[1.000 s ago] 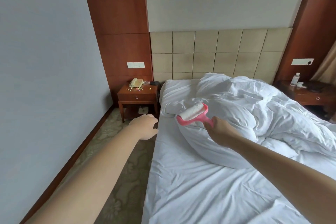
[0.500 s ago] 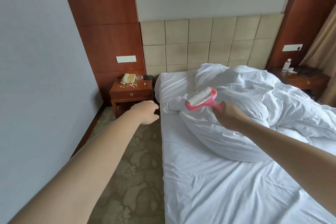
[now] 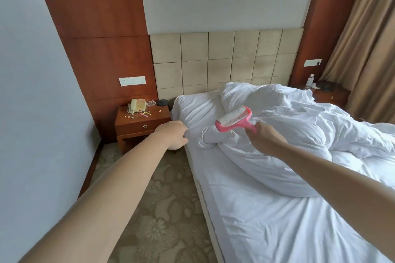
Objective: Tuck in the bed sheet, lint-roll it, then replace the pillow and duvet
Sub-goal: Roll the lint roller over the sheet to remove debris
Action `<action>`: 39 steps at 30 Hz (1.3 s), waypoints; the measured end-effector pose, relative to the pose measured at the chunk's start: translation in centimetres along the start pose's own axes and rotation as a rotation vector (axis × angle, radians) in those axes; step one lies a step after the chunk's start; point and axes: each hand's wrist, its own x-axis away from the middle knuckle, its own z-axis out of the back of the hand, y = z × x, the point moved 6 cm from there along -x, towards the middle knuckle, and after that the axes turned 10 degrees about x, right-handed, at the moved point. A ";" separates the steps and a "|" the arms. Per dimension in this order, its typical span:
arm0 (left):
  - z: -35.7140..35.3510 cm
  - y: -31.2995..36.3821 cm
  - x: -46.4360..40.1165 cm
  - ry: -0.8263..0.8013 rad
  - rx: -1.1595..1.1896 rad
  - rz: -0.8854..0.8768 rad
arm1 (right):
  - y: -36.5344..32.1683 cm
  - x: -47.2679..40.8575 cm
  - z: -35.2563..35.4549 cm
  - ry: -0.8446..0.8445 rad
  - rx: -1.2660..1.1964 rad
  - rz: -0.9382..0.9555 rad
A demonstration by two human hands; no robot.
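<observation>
One bed sheet (image 3: 267, 215), one crumpled duvet (image 3: 299, 134), one pillow (image 3: 241, 94), and two nightstands are showing. One pink lint roller (image 3: 234, 118) is hovering above the duvet, its handle gripped by the right hand (image 3: 264, 136), roller pointing away. The left hand (image 3: 173, 134) is reaching the sheet's edge, fingers curled; grip unclear.

Wooden nightstand (image 3: 142, 124), patterned carpet (image 3: 166, 209)

white bed sheet (image 3: 267, 209), pink lint roller (image 3: 234, 119) (white roll), floral beige carpet (image 3: 166, 209)
</observation>
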 end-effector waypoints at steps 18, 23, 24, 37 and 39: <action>-2.4 -10.5 -19.4 -0.090 0.054 -0.021 | -3.0 -20.0 -7.2 -0.066 0.043 -0.061; -3.0 -12.6 -25.6 -0.120 0.084 -0.028 | -2.8 -26.4 -8.9 -0.099 0.022 -0.068; -3.4 -13.1 -26.7 -0.133 0.088 -0.029 | -2.8 -27.4 -9.3 -0.101 0.019 -0.066; -6.0 -24.4 -46.3 -0.280 0.118 -0.109 | -6.4 -44.6 -18.1 -0.201 0.070 -0.229; -6.8 -25.9 -49.4 -0.311 0.105 -0.125 | -6.8 -46.9 -19.5 -0.206 0.073 -0.246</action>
